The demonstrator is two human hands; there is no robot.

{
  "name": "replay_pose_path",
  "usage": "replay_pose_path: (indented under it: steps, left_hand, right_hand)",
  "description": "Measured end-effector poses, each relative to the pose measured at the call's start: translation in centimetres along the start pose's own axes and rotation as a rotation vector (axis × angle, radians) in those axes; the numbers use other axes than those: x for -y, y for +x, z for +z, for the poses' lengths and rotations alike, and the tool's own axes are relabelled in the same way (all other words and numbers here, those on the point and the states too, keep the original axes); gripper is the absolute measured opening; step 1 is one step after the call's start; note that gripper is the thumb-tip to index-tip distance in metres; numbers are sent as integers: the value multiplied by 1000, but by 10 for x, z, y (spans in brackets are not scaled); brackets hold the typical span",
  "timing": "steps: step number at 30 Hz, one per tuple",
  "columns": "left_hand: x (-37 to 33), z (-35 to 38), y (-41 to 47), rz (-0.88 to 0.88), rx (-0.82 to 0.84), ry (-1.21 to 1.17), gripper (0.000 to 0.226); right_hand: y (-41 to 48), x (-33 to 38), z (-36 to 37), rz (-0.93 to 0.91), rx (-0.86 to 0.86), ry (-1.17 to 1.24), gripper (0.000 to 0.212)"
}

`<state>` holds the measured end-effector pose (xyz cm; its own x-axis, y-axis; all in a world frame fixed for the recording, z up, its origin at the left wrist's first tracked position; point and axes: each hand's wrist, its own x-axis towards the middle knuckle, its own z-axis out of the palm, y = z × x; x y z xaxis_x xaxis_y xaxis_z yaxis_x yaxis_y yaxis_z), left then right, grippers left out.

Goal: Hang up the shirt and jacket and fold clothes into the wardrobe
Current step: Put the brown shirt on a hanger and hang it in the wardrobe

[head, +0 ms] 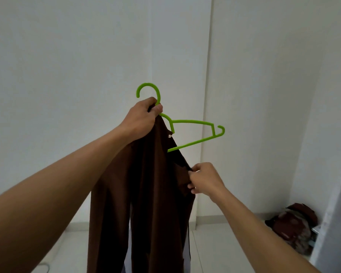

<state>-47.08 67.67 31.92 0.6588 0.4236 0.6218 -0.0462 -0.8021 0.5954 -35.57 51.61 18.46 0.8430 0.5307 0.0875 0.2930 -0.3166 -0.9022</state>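
White walls met in a corner behind the green hanger (193, 121). Left hand (142, 117) gripped the hanger's neck just under the hook, along with the top of the brown jacket (146, 194), which hung down from there. Right hand (205, 179), below the hanger's bare arm, pinched the jacket's edge. Dark clothes bundle (291, 227) lay on the floor, lower right of the hanger.

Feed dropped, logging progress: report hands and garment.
Left hand grips green plastic hanger neck with brown garment top. Right hand pinches garment's front edge. One hanger arm bare. Nothing obstructing.
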Motion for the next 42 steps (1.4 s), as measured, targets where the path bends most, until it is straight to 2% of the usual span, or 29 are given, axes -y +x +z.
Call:
replay_pose_path:
  steps: [4,9,13,16,21,26,30,32,35,38,42]
  left_hand:
    - [17,-14,-8,-20,8,89,28]
    - [38,-25,-21,-54,-8,162,30]
    - [37,-33,-20,-41,-21,199,27]
    - [37,-37,-18,-18,45,248,28]
    - [35,-29,-17,42,101,368,28]
    - [18,-22,-14,30,65,247,30]
    - [10,-20,-15,31,26,198,27]
    - [6,-25,-15,29,5,166,23]
    - [-1,-29,-17,31,-11,135,23]
    - [-6,-26,-19,32,11,112,25]
    - [-9,-24,-20,35,47,117,30]
  right_hand:
    - [12,10,-26,52,-63,353,14]
    - [22,24,-58,55,-55,454,4]
    - [24,34,-75,8,16,326,6]
    - [24,43,-93,-50,54,187,9]
    - [17,69,-104,-195,-73,-109,6]
    - [-5,72,-78,-410,120,-179,6]
    - [-10,59,-73,-450,200,-186,12]
    - [-6,52,-79,-495,155,-172,16]
    - [1,44,-88,-549,88,-333,29]
    - [6,45,-93,-568,63,-473,17]
    - [1,52,-91,-559,115,-409,10]
